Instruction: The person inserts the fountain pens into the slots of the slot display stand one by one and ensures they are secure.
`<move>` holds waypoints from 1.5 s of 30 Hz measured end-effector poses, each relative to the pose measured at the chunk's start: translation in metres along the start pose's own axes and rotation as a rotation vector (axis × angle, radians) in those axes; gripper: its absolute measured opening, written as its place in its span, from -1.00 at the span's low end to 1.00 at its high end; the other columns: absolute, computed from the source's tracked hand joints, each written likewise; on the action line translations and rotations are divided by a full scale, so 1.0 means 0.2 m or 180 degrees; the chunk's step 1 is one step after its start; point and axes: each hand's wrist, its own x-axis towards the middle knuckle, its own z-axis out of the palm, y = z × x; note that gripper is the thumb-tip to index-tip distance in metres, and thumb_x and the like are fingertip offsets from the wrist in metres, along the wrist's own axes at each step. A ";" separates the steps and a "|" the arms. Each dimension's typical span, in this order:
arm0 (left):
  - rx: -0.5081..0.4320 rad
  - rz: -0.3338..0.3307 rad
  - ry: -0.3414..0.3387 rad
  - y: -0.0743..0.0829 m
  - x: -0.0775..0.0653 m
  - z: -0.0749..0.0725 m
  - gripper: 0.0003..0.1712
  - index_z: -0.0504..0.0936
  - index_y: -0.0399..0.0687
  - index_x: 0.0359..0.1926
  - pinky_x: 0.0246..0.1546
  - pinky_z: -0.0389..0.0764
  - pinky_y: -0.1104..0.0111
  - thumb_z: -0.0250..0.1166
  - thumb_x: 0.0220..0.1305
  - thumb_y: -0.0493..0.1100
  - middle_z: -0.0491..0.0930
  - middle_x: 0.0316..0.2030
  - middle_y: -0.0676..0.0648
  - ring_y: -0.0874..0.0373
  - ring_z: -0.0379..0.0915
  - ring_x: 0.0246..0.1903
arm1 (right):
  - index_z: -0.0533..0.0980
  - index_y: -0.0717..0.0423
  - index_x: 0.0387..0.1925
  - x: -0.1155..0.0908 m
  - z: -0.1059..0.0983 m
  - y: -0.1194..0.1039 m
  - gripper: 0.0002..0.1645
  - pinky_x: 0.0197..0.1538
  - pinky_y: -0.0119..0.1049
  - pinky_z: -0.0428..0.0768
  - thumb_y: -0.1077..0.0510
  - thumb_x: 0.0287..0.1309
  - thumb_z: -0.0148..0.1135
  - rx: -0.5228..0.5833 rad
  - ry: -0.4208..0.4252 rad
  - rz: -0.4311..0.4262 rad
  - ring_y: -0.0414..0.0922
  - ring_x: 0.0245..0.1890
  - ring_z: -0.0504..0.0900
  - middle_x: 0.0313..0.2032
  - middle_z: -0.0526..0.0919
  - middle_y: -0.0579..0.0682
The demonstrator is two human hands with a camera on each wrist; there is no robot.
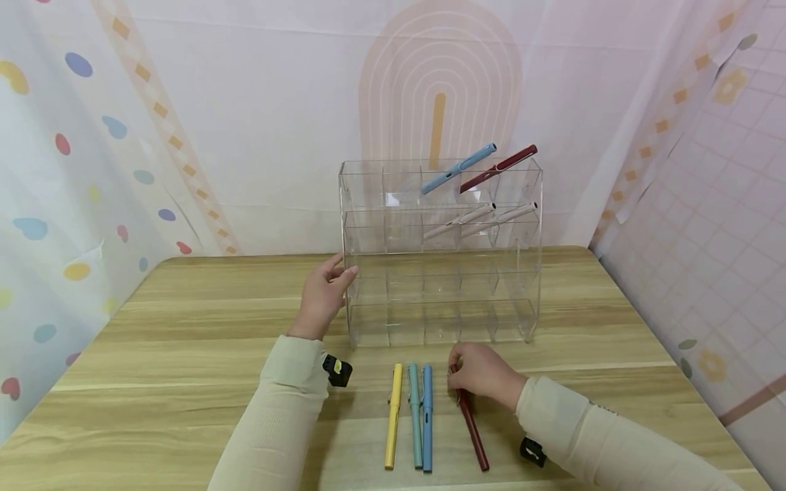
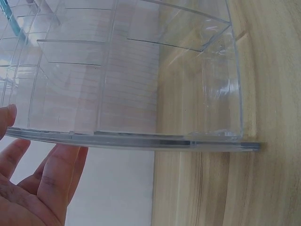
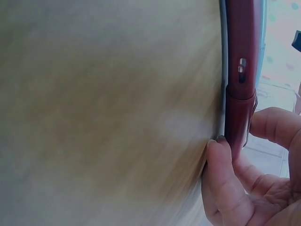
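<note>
At its left side panel, my left hand (image 1: pixel 324 294) holds the clear acrylic pen rack (image 1: pixel 345 235). The left wrist view has the thumb on one face of the panel (image 2: pixel 141 141) and the fingers (image 2: pixel 59 174) on the other. My right hand (image 1: pixel 482 372) pinches the cap end of a dark red pen (image 1: pixel 473 433) that lies on the table. Close up in the right wrist view, fingertips touch both sides of this pen's cap (image 3: pixel 239 117). To its left lie a yellow pen (image 1: pixel 394 417), a teal pen (image 1: pixel 415 417) and a blue pen (image 1: pixel 428 419).
In the rack's top tier lean a light blue pen (image 1: pixel 457 169) and another dark red pen (image 1: pixel 500 168). Two whitish pens (image 1: pixel 469 217) lean in the tier below. The wooden table (image 1: pixel 202 354) meets patterned cloth walls (image 1: pixel 276 123) at the back and sides.
</note>
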 end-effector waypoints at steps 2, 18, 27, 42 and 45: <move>-0.0006 -0.0013 -0.0001 0.00 0.00 0.00 -0.35 0.15 0.00 0.48 0.05 0.54 -0.02 0.10 0.46 -0.07 0.43 0.19 -0.28 -0.10 0.38 0.19 | 0.47 0.15 -0.45 0.00 0.00 0.01 -0.83 -0.62 -0.42 0.26 0.42 -0.06 0.27 0.0061 -0.0019 0.0038 -0.24 -0.72 0.26 -0.62 0.50 -0.06; -0.0062 -0.0070 0.0018 0.01 0.00 0.00 -0.36 0.17 0.02 0.47 0.07 0.51 -0.05 0.11 0.45 -0.06 0.43 0.18 -0.29 -0.13 0.38 0.19 | 0.50 0.26 -0.14 0.03 -0.10 0.01 -0.70 -0.54 -0.28 0.61 0.33 0.02 0.23 0.0760 -0.0115 0.0398 -0.12 -0.58 0.53 -0.35 0.56 0.09; -0.0063 -0.0093 0.0022 0.01 0.00 0.00 -0.37 0.19 0.04 0.47 0.08 0.51 -0.04 0.11 0.45 -0.06 0.43 0.16 -0.28 -0.13 0.38 0.18 | 0.43 0.33 0.02 0.03 -0.21 -0.05 -0.60 -0.41 -0.10 0.67 0.26 0.14 0.21 0.1134 -0.0039 0.0274 -0.09 -0.44 0.58 -0.29 0.53 0.11; -0.0060 -0.0087 0.0013 0.01 0.00 0.00 -0.37 0.18 0.03 0.47 0.08 0.51 -0.05 0.11 0.45 -0.06 0.42 0.19 -0.29 -0.13 0.37 0.20 | 0.35 0.37 0.03 0.04 -0.43 -0.18 -0.63 -0.28 -0.22 0.70 0.30 0.21 0.15 0.1883 0.0742 -0.0025 -0.22 -0.40 0.62 -0.28 0.50 0.05; -0.0068 -0.0098 0.0013 0.01 0.00 0.00 -0.36 0.18 0.03 0.47 0.08 0.51 -0.04 0.11 0.45 -0.05 0.42 0.19 -0.28 -0.13 0.37 0.20 | 0.33 0.36 0.00 0.04 -0.47 -0.20 -0.66 -0.31 -0.28 0.69 0.33 0.22 0.14 0.2106 0.0916 -0.0118 -0.24 -0.42 0.62 -0.31 0.49 0.02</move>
